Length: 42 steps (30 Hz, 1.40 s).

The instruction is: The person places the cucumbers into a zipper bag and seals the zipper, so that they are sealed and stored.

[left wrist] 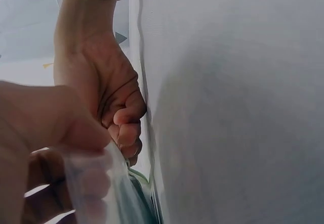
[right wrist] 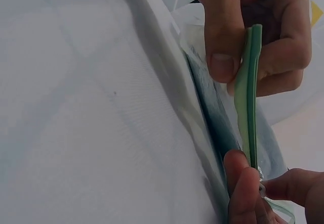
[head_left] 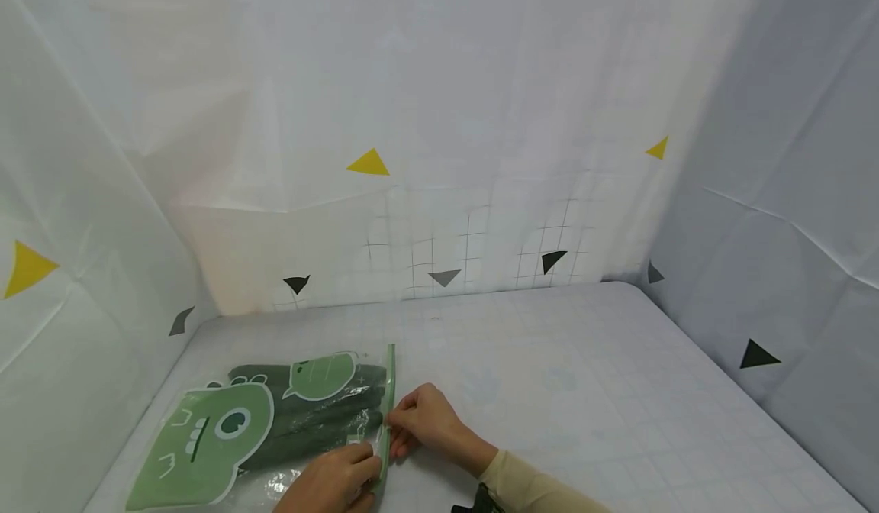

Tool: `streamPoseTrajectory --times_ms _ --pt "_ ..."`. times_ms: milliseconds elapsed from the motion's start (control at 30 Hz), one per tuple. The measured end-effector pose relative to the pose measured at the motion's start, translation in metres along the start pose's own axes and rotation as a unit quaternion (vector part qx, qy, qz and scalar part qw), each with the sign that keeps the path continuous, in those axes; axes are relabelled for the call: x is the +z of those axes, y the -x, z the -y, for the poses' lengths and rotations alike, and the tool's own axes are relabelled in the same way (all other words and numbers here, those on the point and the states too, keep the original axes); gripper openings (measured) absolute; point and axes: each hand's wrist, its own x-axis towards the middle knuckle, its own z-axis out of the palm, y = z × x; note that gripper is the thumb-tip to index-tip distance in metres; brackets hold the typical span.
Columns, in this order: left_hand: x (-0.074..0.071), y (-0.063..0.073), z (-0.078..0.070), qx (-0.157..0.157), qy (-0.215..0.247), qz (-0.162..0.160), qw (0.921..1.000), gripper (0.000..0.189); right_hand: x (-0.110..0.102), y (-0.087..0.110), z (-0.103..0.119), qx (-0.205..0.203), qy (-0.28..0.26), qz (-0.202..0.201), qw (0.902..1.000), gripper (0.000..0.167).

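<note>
A clear zip bag (head_left: 199, 444) printed with green cartoon dinosaurs lies flat on the left of the table, its green zip edge (head_left: 391, 368) facing right. Dark green folded cloth (head_left: 309, 421) shows through the plastic. My left hand (head_left: 333, 479) pinches the near end of the zip edge between thumb and fingers, lifting it a little in the right wrist view. Farther along the same edge, my right hand (head_left: 426, 425) pinches the zip at a small pale slider (right wrist: 261, 188), mostly hidden by the fingertips.
The white table (head_left: 584, 391) stretches away to the right of the bag. White sheets (head_left: 439, 78) with yellow, black and grey triangles hang behind it and at both sides. A dark band (head_left: 481, 500) sits at my right sleeve.
</note>
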Motion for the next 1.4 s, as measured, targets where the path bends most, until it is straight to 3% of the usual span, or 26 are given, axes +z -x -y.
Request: streamPoseTrajectory --times_ms 367,633,1033,1400 --pt "-0.002 0.0 -0.004 -0.012 0.008 -0.017 0.9998 0.035 -0.005 -0.009 0.005 -0.001 0.001 0.009 1.0 0.016" --pt "-0.001 0.001 -0.002 0.015 -0.013 -0.041 0.9989 0.037 -0.006 -0.017 0.004 -0.01 0.002 -0.006 0.9999 0.014" --pt "-0.003 0.003 -0.001 0.014 -0.001 -0.036 0.9993 0.036 -0.006 -0.026 0.006 -0.021 0.01 -0.017 0.9996 0.015" --pt "-0.002 0.004 0.001 0.059 -0.001 -0.102 0.993 0.039 -0.006 -0.03 0.008 -0.034 0.021 -0.032 0.9987 0.015"
